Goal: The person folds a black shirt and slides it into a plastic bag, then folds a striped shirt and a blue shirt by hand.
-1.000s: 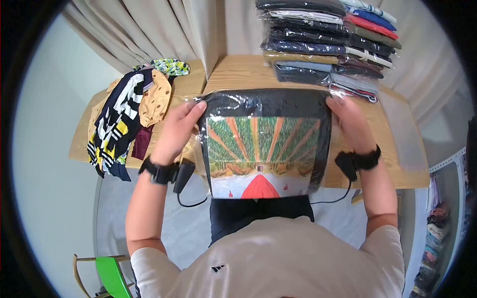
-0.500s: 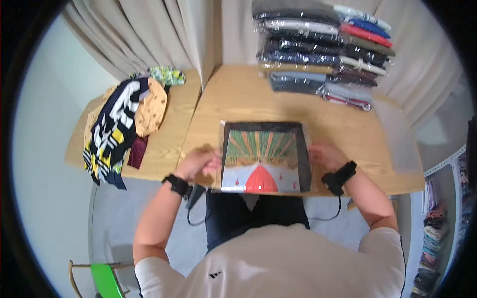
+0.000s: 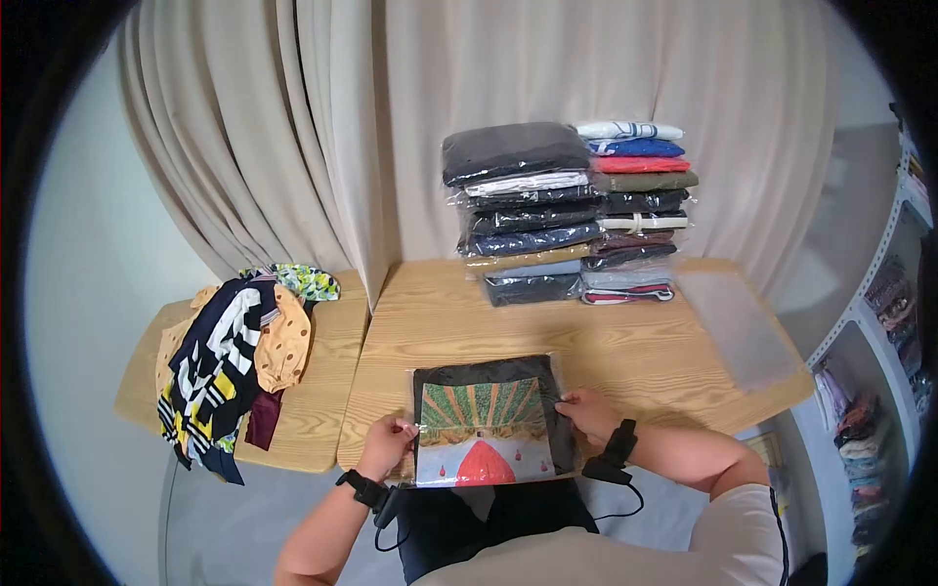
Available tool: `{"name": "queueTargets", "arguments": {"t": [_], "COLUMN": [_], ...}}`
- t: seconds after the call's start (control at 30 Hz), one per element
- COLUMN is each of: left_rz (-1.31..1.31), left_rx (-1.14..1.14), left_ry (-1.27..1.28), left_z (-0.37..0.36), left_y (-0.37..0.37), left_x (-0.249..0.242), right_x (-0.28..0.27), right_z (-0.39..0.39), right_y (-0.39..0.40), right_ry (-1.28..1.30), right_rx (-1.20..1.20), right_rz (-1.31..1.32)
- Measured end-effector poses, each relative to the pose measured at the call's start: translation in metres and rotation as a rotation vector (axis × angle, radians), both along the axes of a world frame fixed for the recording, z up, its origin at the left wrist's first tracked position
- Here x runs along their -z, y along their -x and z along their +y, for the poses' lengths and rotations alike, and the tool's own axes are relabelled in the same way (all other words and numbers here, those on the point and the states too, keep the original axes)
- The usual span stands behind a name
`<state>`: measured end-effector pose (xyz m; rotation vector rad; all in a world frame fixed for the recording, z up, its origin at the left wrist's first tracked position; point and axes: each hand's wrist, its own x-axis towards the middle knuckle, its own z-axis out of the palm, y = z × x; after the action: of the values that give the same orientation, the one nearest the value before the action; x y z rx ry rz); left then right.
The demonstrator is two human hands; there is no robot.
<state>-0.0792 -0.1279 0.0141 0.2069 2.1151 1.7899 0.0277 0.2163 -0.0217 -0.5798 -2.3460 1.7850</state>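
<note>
A folded dark garment in a clear plastic bag lies flat at the table's front edge, its printed picture of green and orange rays over a red shape facing up. My left hand pinches the bag's left edge between thumb and fingers. At the bag's right edge, my right hand grips the plastic, thumb and fingers together. Both wrists wear black straps with cables.
Two stacks of bagged folded clothes stand at the back of the table. Loose patterned clothes are heaped on the left. A translucent sheet lies at the right, near shelves of clothes.
The camera view has tilted up, so the table and stacks appear lower. Both hands remain at the bag's sides, and their blur has gone.
</note>
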Motion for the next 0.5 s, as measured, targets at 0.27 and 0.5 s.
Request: {"name": "queueTargets", "arguments": {"t": [0.27, 0.5], "left_rz": [0.213, 0.482], "left_rx": [0.018, -0.071], "left_ry": [-0.110, -0.044], "left_z": [0.003, 0.045], "left_y": [-0.011, 0.011], "left_x": [-0.095, -0.236], "right_x": [-0.146, -0.288], "right_z": [-0.012, 0.030], "right_y": [-0.012, 0.019], "right_ry": [0.037, -0.102], "right_rx": [-0.067, -0.067], "right_rz": [0.106, 0.551]}}
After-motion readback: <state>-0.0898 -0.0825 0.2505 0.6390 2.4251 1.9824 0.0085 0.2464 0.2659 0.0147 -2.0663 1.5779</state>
